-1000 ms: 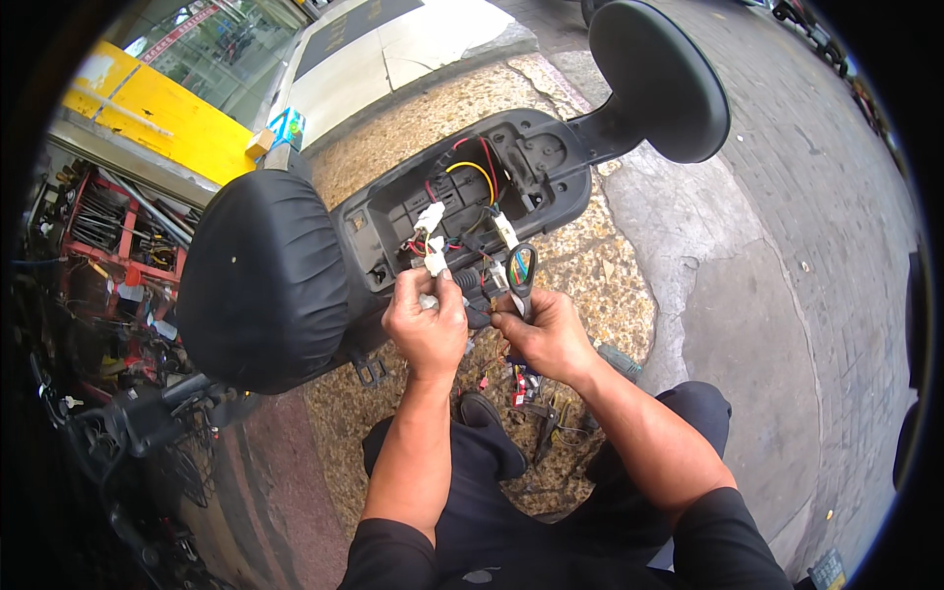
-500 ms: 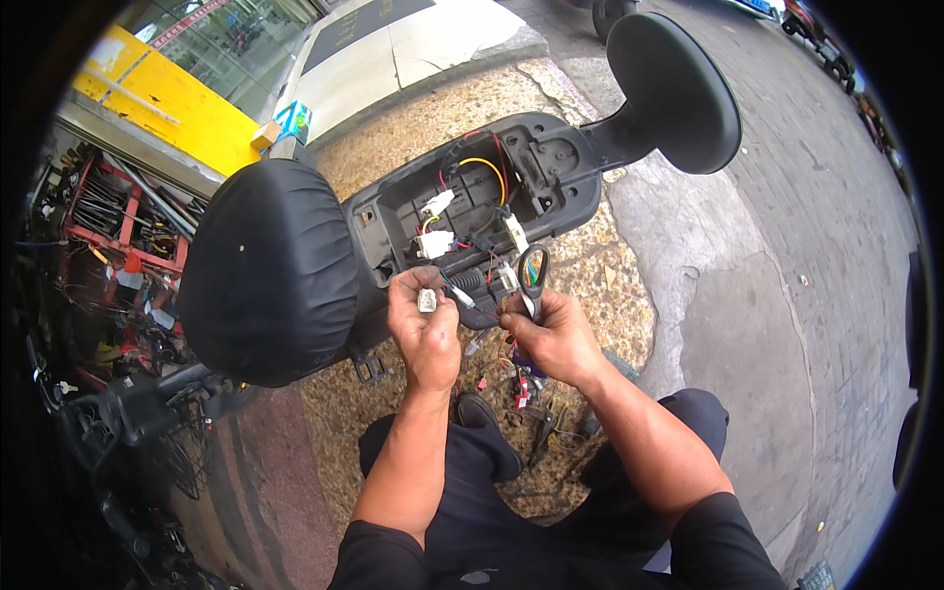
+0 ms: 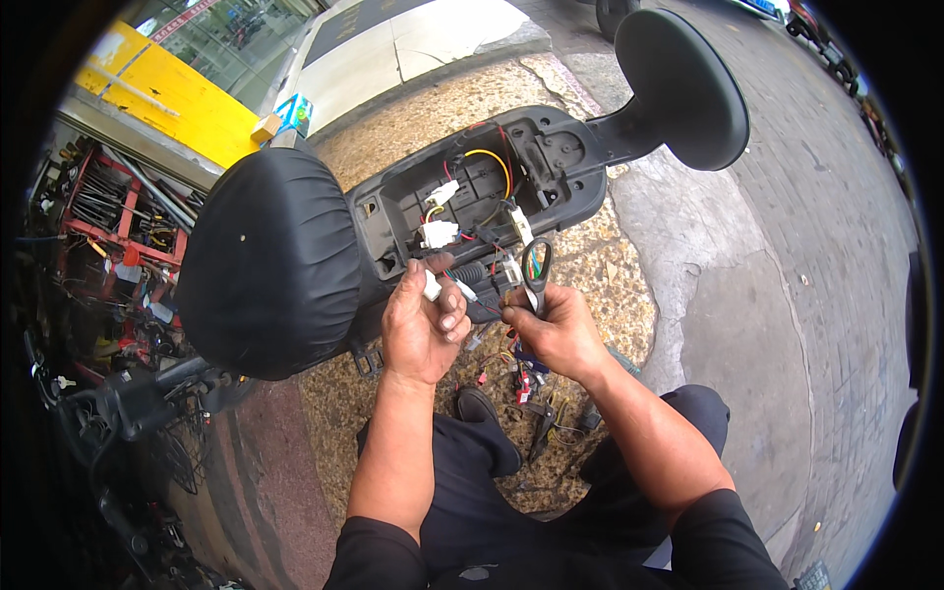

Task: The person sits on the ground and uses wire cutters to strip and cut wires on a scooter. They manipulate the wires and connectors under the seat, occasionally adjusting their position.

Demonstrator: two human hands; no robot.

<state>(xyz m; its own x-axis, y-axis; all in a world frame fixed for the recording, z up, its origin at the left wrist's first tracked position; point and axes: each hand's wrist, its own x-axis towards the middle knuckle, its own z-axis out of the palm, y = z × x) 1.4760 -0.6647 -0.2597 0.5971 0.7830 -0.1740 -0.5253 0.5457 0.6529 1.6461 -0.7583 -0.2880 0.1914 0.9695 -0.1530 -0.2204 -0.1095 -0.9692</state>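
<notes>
My left hand [image 3: 418, 324] is turned partly palm up, with a small white plug connector [image 3: 432, 286] between thumb and curled fingers. To its right, my right hand [image 3: 560, 332] grips scissors [image 3: 547, 260] whose dark handle loop points up and away; the blades are mostly hidden by the hand. A thin wire passes near its fingertips, but I cannot tell whether they pinch it. Both hands are over the near edge of a scooter's open black underseat compartment [image 3: 398, 202]. Inside lie white connectors [image 3: 440, 234], and a yellow wire [image 3: 507, 175] loops at the back.
A black padded seat [image 3: 270, 265] rises on the left, and a black backrest [image 3: 680, 90] stands at the far right. Below my hands, loose wires and a red connector [image 3: 523, 395] lie on the pebbled ground. A red tool rack [image 3: 128, 211] stands at the left.
My left hand has rolled over, bringing its fingers and palm into sight and tilting the white connector. My right hand keeps the scissors in nearly the same place.
</notes>
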